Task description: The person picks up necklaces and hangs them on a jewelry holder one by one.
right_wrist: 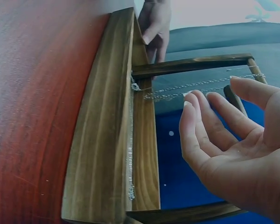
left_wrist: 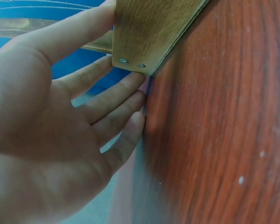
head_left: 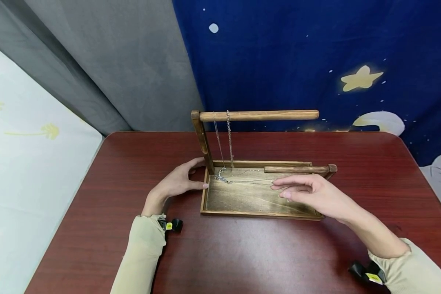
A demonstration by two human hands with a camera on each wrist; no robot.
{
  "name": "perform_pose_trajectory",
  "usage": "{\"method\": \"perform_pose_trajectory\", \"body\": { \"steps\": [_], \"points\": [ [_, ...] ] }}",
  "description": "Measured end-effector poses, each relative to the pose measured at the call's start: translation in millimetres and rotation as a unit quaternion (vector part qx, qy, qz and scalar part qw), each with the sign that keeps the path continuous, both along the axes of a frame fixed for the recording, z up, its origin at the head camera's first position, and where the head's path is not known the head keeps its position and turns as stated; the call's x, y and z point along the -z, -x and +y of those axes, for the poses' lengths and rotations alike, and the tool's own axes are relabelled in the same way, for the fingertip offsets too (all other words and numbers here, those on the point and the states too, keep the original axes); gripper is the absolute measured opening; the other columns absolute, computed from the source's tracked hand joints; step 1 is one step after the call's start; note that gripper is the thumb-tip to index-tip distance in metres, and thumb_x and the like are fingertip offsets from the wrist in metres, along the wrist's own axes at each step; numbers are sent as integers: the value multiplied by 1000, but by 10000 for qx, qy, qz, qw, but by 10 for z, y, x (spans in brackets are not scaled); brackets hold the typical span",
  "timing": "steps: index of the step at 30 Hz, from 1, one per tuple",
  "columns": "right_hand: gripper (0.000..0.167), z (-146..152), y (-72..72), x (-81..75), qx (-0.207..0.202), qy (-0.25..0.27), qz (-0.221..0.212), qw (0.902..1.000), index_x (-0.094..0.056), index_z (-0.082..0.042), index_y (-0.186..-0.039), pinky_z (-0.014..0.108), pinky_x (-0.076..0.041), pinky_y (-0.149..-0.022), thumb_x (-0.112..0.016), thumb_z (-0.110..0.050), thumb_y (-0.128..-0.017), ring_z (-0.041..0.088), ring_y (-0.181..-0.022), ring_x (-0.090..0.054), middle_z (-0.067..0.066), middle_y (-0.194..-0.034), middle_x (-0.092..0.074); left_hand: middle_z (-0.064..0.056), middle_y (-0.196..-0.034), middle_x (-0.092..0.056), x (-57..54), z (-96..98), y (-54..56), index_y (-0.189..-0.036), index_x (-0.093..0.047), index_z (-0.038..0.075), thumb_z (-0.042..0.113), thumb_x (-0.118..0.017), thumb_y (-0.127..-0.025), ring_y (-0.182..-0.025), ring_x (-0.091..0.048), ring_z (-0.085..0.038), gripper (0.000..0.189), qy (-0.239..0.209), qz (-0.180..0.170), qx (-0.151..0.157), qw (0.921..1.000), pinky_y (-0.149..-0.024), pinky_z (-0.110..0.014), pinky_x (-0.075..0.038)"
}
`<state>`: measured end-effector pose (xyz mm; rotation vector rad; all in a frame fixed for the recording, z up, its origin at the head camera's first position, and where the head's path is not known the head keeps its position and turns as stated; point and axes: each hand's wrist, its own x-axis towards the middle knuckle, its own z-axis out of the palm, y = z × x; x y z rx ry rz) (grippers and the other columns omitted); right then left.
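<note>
A brown wooden jewelry stand [head_left: 242, 202] has a shallow tray base. Two silver necklaces [head_left: 229, 139] hang from the left part of its taller bar [head_left: 272, 116]. Their lower ends reach the tray, where a cluster of silver links [head_left: 222, 176] lies near the left post, and fine chain strands run across the tray toward the right hand. My left hand [head_left: 180, 177] rests against the stand's left end, thumb tip at the rim, fingers extended by the back corner. Over the tray's right half hovers my right hand [head_left: 312, 194], fingers loosely bent, thumb apart from them in the right wrist view.
A lower, shorter wooden bar [head_left: 294, 169] juts left from the stand's right post, just behind the right hand. The stand sits on a reddish-brown table [head_left: 257, 253]. Behind the table hang a grey curtain [head_left: 132, 61] and a blue star-patterned cloth [head_left: 272, 61].
</note>
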<state>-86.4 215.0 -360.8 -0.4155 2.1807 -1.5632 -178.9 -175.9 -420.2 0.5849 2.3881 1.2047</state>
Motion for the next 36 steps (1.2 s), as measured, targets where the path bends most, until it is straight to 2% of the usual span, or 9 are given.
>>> {"method": "perform_pose_trajectory", "body": {
  "steps": [7,13,18,25,31,36],
  "points": [
    [36,-38,11,88,153,-44,64,9999,-65,-8,-130,26,-55,-87,-68,-20,-96,25,-110,-66,5,-127,-67,-8,-152,-44,15,-2,6,-152,-38,11,23,-82,-84,-139,-40,-28,82,124,-10,-42,9999,-113,-46,-34],
    [35,-71,43,169,188,-160,128,9996,-66,-9,-129,25,-54,-86,-67,-20,-96,28,-111,-66,6,-127,-67,-9,-152,-43,16,-3,-1,-153,-38,11,23,-82,-84,-139,-40,-29,82,108,-18,-48,9999,-113,-47,-35],
    [36,-75,66,189,411,-287,23,9987,-66,-10,-129,25,-54,-85,-69,-23,-95,28,-112,-65,3,-125,-68,-10,-152,-44,12,-2,-5,-152,-39,11,23,-82,-84,-140,-40,-29,82,44,-1,-39,10000,-113,-48,-34],
    [35,-88,85,243,674,-403,209,9967,-67,-11,-128,28,-55,-80,-68,-25,-96,16,-104,-68,8,-121,-69,-11,-152,-44,17,-3,2,-152,-38,10,22,-82,-84,-139,-40,-30,82,53,-26,-36,10000,-113,-48,-34],
    [36,-113,113,269,857,-531,112,9948,-68,-14,-127,30,-55,-79,-72,-26,-93,18,-102,-67,7,-120,-70,-10,-152,-44,12,-3,11,-152,-38,10,24,-83,-83,-139,-41,-30,84,128,-10,-38,9999,-113,-47,-35],
    [35,-136,162,301,969,-621,97,9933,-68,-12,-127,26,-54,-78,-73,-19,-92,14,-102,-67,10,-120,-69,-10,-151,-45,15,-3,23,-152,-39,10,23,-83,-83,-139,-41,-29,82,79,18,-30,10000,-113,-48,-35]
  ]
}}
